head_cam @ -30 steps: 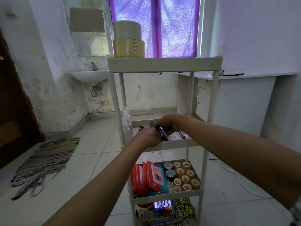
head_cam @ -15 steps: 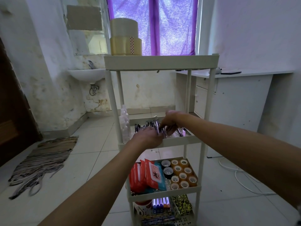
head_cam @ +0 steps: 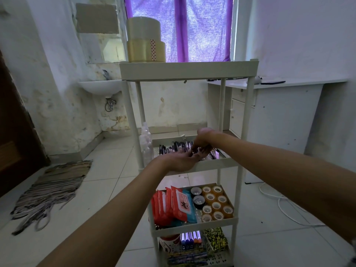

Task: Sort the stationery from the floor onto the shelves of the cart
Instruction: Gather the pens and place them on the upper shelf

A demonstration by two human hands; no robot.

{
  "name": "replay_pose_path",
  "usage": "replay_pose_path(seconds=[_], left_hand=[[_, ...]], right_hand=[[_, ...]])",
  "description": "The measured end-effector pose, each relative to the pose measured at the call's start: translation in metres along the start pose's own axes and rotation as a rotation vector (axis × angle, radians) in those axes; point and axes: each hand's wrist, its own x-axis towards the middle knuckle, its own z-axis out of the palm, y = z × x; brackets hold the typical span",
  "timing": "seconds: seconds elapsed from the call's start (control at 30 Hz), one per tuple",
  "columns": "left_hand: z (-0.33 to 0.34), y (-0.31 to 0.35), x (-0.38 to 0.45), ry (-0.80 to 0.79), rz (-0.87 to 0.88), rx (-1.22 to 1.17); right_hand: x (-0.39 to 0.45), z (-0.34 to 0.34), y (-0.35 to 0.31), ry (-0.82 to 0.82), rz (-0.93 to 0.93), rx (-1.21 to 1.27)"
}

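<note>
A white four-shelf cart [head_cam: 188,71] stands on the tiled floor [head_cam: 107,170] in front of a window with a purple curtain [head_cam: 181,27]. Both bare arms reach to the second shelf [head_cam: 215,164] from the top. The left hand [head_cam: 178,159] lies palm up at that shelf's front edge, its fingers loosely spread and nearly straight, so its grip is slack; small dark things seem to lie at its fingertips, but it is too dim to tell what. The right hand [head_cam: 202,140] comes down from above with the wrist bent, its fingers drawn together in a pinch at the left hand's fingertips; what the pinch holds, if anything, cannot be made out. Behind the hands a row of dark pens [head_cam: 173,147] lies across the second shelf, and clear plastic bottles [head_cam: 145,143] stand at its left end. On the top shelf two big rolls of clear tape [head_cam: 145,42] are stacked at the left. The third shelf carries red wipe packets [head_cam: 169,205] on the left, two dark tape rolls [head_cam: 197,196] in the middle and small clear tape rolls [head_cam: 216,205] packed together on the right. The bottom shelf holds markers [head_cam: 189,239] standing upright, a cup [head_cam: 169,243] to their left and a yellow-and-black patterned pack [head_cam: 214,238] to their right. A wall sink [head_cam: 100,86] and a striped mat [head_cam: 52,187] are on the left, a white surface [head_cam: 289,82] on the right.
</note>
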Motion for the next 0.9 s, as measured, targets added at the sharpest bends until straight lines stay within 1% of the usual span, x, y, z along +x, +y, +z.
replay_pose_path(seconds=[0.07,0.13,0.23,0.3,0.33,0.43,0.5,0.6,0.67,0.8,0.9], left_hand=[[0.001,-0.001,0.001,0.000,0.019,-0.031],[0.006,-0.003,0.005,0.060,-0.006,0.016],[0.013,-0.003,0.011,0.197,-0.080,0.101],[0.014,-0.001,0.013,0.233,-0.048,0.109],[0.014,0.000,0.014,0.226,-0.033,0.103],[0.016,-0.002,0.017,0.195,-0.003,0.069],[0.017,-0.003,0.018,0.196,0.028,0.071],[0.017,-0.004,0.023,0.204,0.040,0.070],[0.017,-0.005,0.024,0.195,0.041,0.064],[0.020,-0.006,0.023,0.192,0.039,0.067],[0.021,-0.006,0.025,0.195,0.032,0.089]], right_hand=[[0.001,0.002,-0.001,0.137,-0.068,-0.048],[0.007,0.007,0.000,0.188,-0.106,-0.031],[0.011,0.006,0.001,0.125,-0.097,0.121],[0.010,-0.003,0.003,0.104,-0.077,0.136],[0.009,-0.009,0.005,0.123,-0.067,0.101],[0.000,-0.028,0.011,0.251,-0.044,-0.096],[-0.004,-0.035,0.017,0.279,-0.036,-0.179],[-0.006,-0.029,0.022,0.211,0.001,-0.305],[-0.003,-0.023,0.024,0.163,0.025,-0.334],[-0.001,-0.020,0.024,0.132,0.027,-0.231],[0.001,-0.016,0.022,0.004,0.040,-0.069]])
